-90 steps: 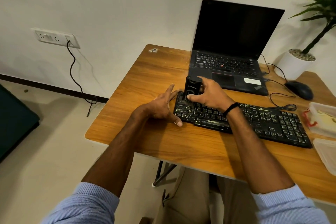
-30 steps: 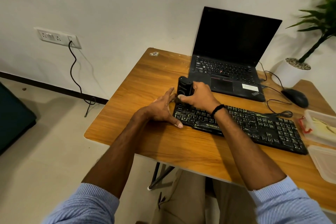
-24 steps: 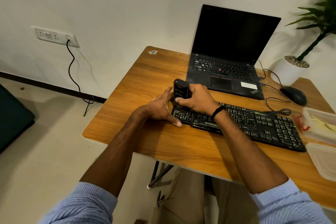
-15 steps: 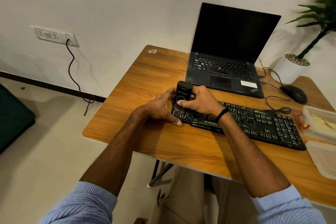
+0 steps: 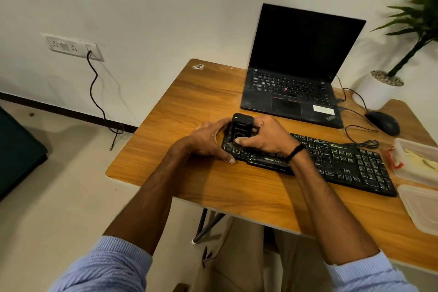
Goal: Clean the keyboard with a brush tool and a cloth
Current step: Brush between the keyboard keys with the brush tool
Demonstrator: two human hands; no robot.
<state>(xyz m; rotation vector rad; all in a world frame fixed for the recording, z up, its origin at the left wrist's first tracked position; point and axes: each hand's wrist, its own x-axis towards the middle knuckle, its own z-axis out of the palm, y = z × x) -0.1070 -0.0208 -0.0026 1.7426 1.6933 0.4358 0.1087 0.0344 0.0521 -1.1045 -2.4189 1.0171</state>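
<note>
Black plastic fills this step: the keyboard [image 5: 343,163] lies slantwise on the wooden worktop [image 5: 189,106], in front of the open laptop [image 5: 294,87], and the small black brush tool [image 5: 241,125] stands upright on its far left corner. The right hand [image 5: 265,140] has its grip clamped on the brush tool, with the thumb on the near face and the other fingers round the far side. The bristles are hidden below, so I cannot tell how firmly they meet the keys. The left hand [image 5: 206,142] grips the left end of the keyboard, its thumb pressed at the front corner and its fingers curled toward the back edge, just beside the tool. I judge that the brushing is at the very end of a row. To do it well, the tool should be upright and go in short, light strokes along the gaps between the keys, always toward one side, so that dust is not pushed deeper. The left hand should steady the board without covering keys. Both forearms come in from below, and the right wrist, which wears a dark band, is bent a little over the keys. Which thing here is the cloth I cannot tell.
</note>
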